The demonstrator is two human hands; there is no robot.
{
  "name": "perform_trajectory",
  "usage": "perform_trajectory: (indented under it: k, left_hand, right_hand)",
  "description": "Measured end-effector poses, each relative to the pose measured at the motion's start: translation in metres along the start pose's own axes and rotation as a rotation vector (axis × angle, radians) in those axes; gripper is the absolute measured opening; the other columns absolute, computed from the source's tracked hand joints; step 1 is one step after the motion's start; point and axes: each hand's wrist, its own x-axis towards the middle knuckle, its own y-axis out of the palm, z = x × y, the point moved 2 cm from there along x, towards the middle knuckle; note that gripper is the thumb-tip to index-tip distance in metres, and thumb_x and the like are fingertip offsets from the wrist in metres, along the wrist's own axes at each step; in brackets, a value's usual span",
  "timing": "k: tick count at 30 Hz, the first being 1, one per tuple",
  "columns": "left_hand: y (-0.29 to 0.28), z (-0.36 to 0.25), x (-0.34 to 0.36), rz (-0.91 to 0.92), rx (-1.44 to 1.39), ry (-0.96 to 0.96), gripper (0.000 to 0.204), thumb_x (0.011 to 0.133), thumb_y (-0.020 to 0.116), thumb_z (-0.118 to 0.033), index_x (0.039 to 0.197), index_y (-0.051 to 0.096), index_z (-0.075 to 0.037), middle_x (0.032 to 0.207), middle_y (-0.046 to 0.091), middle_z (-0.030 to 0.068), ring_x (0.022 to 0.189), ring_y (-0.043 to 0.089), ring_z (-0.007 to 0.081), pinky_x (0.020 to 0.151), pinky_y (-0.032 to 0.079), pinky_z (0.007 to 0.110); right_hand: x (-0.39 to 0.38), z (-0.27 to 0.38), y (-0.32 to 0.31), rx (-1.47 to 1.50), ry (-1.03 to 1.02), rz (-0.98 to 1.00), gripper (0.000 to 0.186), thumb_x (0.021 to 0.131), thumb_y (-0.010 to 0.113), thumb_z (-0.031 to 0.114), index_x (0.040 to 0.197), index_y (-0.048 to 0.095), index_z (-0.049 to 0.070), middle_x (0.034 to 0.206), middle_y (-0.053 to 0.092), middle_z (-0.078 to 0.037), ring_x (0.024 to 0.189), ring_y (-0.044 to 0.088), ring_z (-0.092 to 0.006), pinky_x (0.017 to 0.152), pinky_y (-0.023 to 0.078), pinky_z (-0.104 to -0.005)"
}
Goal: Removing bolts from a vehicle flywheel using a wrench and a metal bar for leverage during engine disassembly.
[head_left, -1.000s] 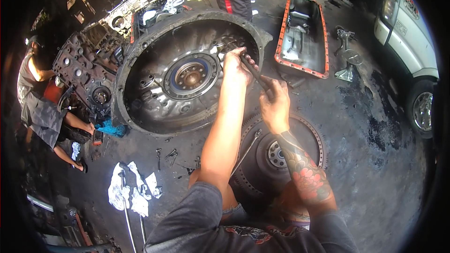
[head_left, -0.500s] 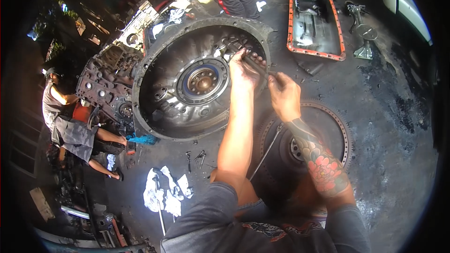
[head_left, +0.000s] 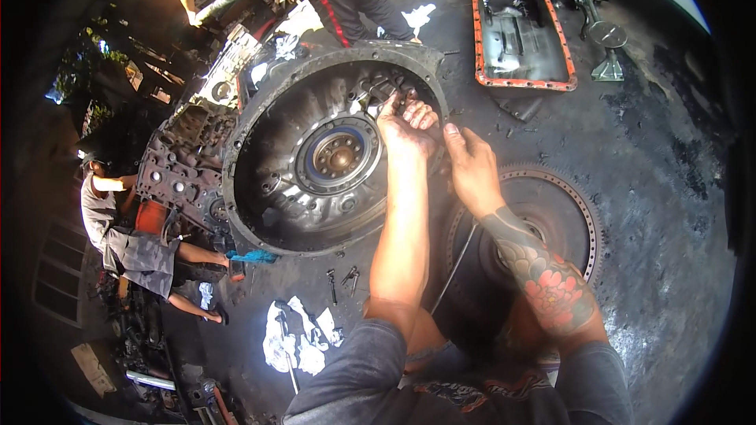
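A large round bell housing (head_left: 264, 220) stands in front of me, with a bolted hub (head_left: 340, 159) at its middle. Inside its right side my left hand (head_left: 408, 127) has its fingers curled round a dark bar-like tool, mostly hidden by the hand. My right hand (head_left: 474, 169) is just outside the housing's right rim, thumb up and fingers bent together; what they hold, if anything, is hidden. Below my right forearm a toothed flywheel (head_left: 587, 224) lies flat on the floor. A long thin metal rod (head_left: 455, 264) rests across its left part.
Engine block (head_left: 181, 157) joins the housing at left. An oil pan (head_left: 482, 47) with orange rim and a metal pump-like part (head_left: 608, 35) lie beyond. Bolts (head_left: 332, 287) and white rags (head_left: 295, 342) are nearer. One person (head_left: 130, 228) bends at left; another (head_left: 339, 0) holds a pole.
The view has shifted slightly. My right hand has changed its grip near the rim, and the dark bar between my hands shows less. The person at the back has moved left, with the pole now lower.
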Motion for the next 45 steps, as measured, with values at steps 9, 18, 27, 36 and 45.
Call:
perform_trajectory:
  k: [9, 18, 27, 36, 45]
  left_hand:
    - [0.012, 0.012, -0.015, -0.131, 0.202, 0.04, 0.037, 0.089, 0.043, -0.035, 0.085, 0.053, 0.001, 0.073, 0.053, 0.0128, 0.07, 0.049, 0.0259, 0.072, 0.04, 0.039]
    - [-0.003, -0.006, 0.0, 0.078, 0.011, -0.045, 0.03, 0.087, 0.047, -0.031, 0.084, 0.049, -0.001, 0.056, 0.035, -0.0007, 0.051, 0.034, 0.0122, 0.049, 0.03, 0.027]
    - [0.004, 0.014, -0.021, -0.147, 0.226, 0.133, 0.019, 0.087, 0.05, -0.028, 0.085, 0.049, -0.009, 0.066, 0.046, 0.0048, 0.061, 0.048, 0.0208, 0.058, 0.041, 0.038]
    - [0.018, 0.002, -0.022, -0.235, 0.071, 0.067, 0.021, 0.079, 0.056, -0.029, 0.07, 0.045, -0.014, 0.051, 0.034, -0.0039, 0.045, 0.034, 0.0122, 0.046, 0.032, 0.028]
    - [-0.009, 0.006, -0.021, 0.289, -0.272, -0.052, 0.034, 0.089, 0.044, -0.036, 0.081, 0.056, -0.005, 0.044, 0.029, -0.006, 0.035, 0.028, 0.0082, 0.038, 0.026, 0.024]
  right_hand:
    - [0.001, -0.014, 0.003, -0.279, -0.555, -0.094, 0.023, 0.073, 0.056, 0.001, 0.096, 0.057, 0.004, 0.094, 0.05, -0.018, 0.086, 0.053, -0.0389, 0.073, 0.046, -0.0453]
    - [0.0, 0.003, 0.004, 0.236, 0.19, 0.177, 0.028, 0.088, 0.056, 0.025, 0.096, 0.054, -0.002, 0.058, 0.052, -0.006, 0.056, 0.056, -0.0186, 0.055, 0.046, -0.033]
    - [0.002, -0.012, 0.01, -0.056, -0.248, -0.085, 0.017, 0.085, 0.058, 0.014, 0.083, 0.054, -0.002, 0.059, 0.052, -0.008, 0.057, 0.043, -0.0103, 0.055, 0.04, -0.0291]
    - [-0.002, -0.009, 0.025, -0.019, -0.227, 0.067, 0.021, 0.089, 0.059, 0.022, 0.086, 0.054, 0.002, 0.059, 0.052, -0.002, 0.046, 0.04, -0.0047, 0.042, 0.033, -0.0225]
    - [-0.019, -0.014, 0.021, 0.696, 0.654, 0.533, 0.039, 0.093, 0.041, 0.045, 0.084, 0.05, 0.008, 0.051, 0.034, 0.003, 0.037, 0.028, -0.007, 0.037, 0.024, -0.0226]
